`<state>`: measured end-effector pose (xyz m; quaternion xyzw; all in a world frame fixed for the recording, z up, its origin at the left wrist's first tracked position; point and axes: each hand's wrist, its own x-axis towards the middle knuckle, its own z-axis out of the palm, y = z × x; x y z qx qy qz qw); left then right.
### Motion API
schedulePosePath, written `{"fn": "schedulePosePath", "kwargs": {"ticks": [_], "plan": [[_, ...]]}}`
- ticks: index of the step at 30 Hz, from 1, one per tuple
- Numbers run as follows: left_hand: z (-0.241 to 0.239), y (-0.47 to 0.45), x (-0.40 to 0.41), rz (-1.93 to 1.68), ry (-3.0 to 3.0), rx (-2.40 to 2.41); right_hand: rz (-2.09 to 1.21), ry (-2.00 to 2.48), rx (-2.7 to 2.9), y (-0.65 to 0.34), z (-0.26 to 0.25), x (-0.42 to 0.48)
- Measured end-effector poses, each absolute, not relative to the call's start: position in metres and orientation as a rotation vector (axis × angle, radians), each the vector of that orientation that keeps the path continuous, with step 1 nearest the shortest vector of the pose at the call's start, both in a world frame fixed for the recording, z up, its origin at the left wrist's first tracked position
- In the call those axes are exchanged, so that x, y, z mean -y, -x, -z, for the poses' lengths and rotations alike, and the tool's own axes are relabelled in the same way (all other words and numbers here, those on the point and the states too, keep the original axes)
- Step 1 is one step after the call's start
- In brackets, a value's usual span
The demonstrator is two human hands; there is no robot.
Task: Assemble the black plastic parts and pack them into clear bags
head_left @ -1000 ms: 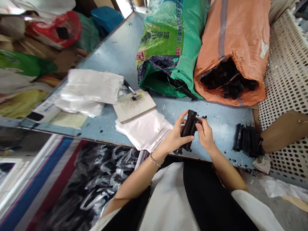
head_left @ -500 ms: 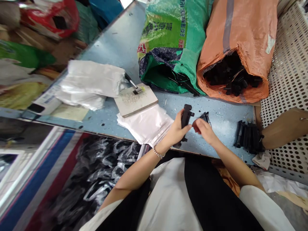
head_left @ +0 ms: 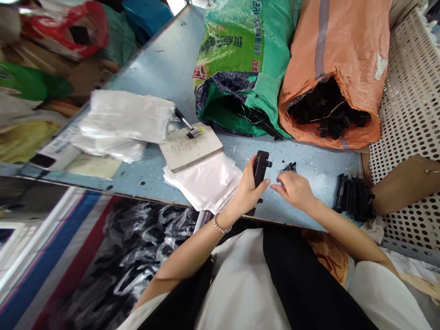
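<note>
A blue speckled table [head_left: 319,172] is stretching across the view, and an orange sack [head_left: 347,41] is lying on it, its torn mouth opening toward the person and showing black pieces inside. A green sack [head_left: 237,39] is resting just left of it, also gaping open. A perforated pale crate [head_left: 409,78] is standing along the right edge. Farther left, a stack of white plastic bags [head_left: 127,114] is lying near a flat board [head_left: 192,150], which is sitting partly on fanned-out clear bags [head_left: 213,183]. A row of black parts [head_left: 355,197] is lying at the table's right end. The left hand [head_left: 245,190] is holding a long black part [head_left: 261,164] tilted near the table's front edge, its thumb pressing one side and its fingers wrapping behind. The right hand [head_left: 296,189] is hovering apart from that part, fingers bending inward toward the thumb; whether they are pinching anything, I cannot tell. A brush-like tool [head_left: 193,133] is lying on the board, a beaded bracelet [head_left: 220,226] is circling the left wrist, and small black pieces [head_left: 291,166] are lying just beyond the right hand.
</note>
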<state>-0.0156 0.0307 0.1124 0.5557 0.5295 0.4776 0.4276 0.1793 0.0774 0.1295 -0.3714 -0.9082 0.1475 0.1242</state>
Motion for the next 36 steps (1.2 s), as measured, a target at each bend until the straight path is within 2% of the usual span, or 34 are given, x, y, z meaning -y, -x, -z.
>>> {"fn": "schedulePosePath", "kwargs": {"ticks": [3, 6, 9, 12, 16, 18, 21, 23, 26, 29, 32, 34, 36], "plan": [[-0.116, 0.021, -0.030, -1.111, -1.335, -1.252, -0.031, 0.918, 2.699, -0.184, -0.146, -0.102], [-0.120, 0.022, -0.027, -0.937, -1.140, -1.167, -0.083, 0.732, 2.839, -0.181, -0.154, -0.112], [-0.119, 0.017, -0.021, -0.830, -1.022, -1.116, -0.613, 0.896, 2.692, -0.174, -0.150, -0.108], [-0.107, 0.010, -0.016, -1.025, -1.214, -1.268, -1.115, 1.157, 2.362, -0.166, -0.140, -0.105], [-0.076, 0.003, -0.024, -1.209, -1.368, -1.489, -1.575, 1.277, 2.254, -0.154, -0.130, -0.128], [-0.058, -0.004, -0.033, -1.160, -1.278, -1.524, -1.428, 1.336, 2.315, -0.142, -0.128, -0.152], [-0.035, -0.027, -0.044, -1.099, -1.230, -1.495, -0.684, 1.382, 2.470, -0.116, -0.123, -0.196], [-0.024, -0.044, -0.047, -1.084, -1.347, -1.495, -0.415, 1.489, 2.437, -0.100, -0.118, -0.224], [-0.016, -0.051, -0.053, -1.081, -1.501, -1.554, -0.546, 1.672, 2.240, -0.093, -0.113, -0.253], [-0.023, -0.026, -0.065, -1.238, -1.304, -1.517, -0.763, 1.649, 2.170, -0.104, -0.107, -0.247], [-0.045, 0.007, -0.080, -1.480, -0.910, -1.257, -1.095, 1.412, 2.168, -0.123, -0.102, -0.203], [-0.063, 0.021, -0.084, -1.516, -0.747, -1.053, -1.397, 1.128, 2.134, -0.135, -0.104, -0.167], [-0.082, 0.026, -0.079, -1.491, -0.704, -0.950, -1.350, 1.022, 2.167, -0.146, -0.114, -0.141]]}}
